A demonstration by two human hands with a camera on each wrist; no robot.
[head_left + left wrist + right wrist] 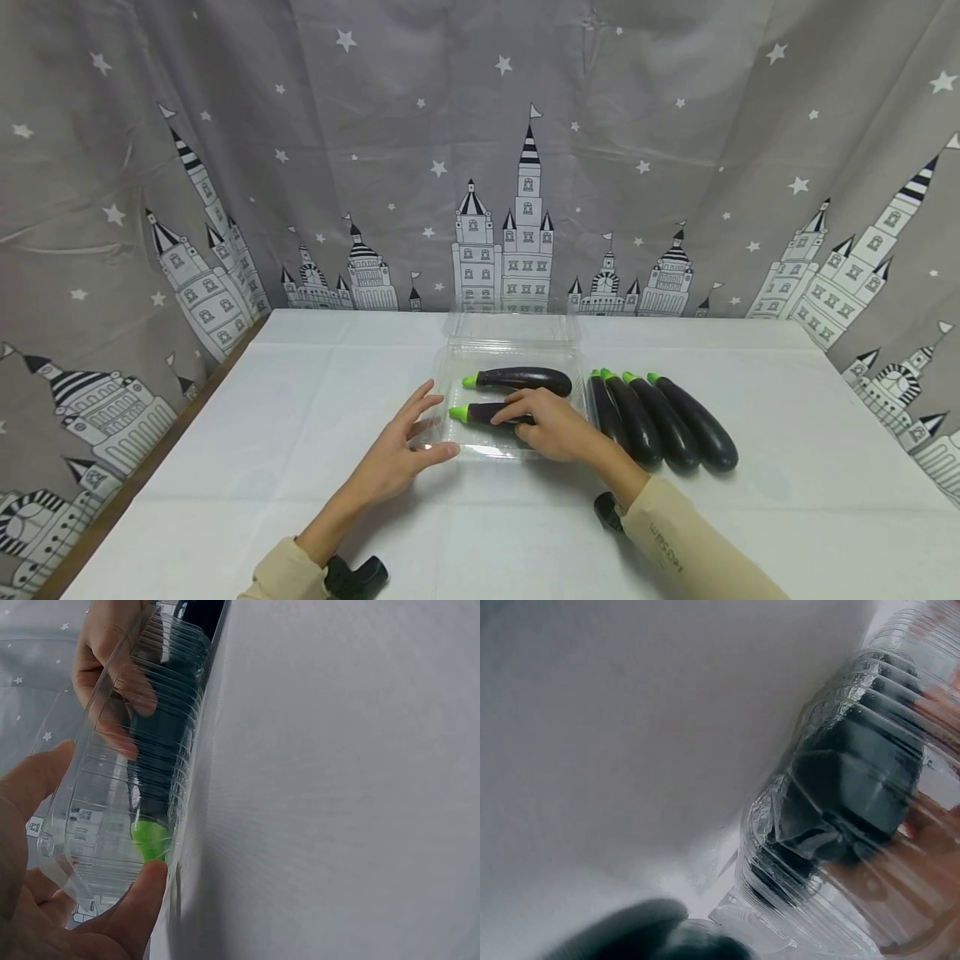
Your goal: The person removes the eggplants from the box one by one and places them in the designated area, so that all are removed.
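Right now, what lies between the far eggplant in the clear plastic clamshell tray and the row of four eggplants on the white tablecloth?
Only the clear plastic clamshell tray's right wall, in the head view; far eggplant, row.

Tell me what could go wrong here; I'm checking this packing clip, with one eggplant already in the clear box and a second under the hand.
The clear box is light, and the left hand only touches its near corner with straight fingers, so it may slide. The right hand holds the near eggplant close beside the far eggplant; it could nudge that one. The upright lid might drop forward.
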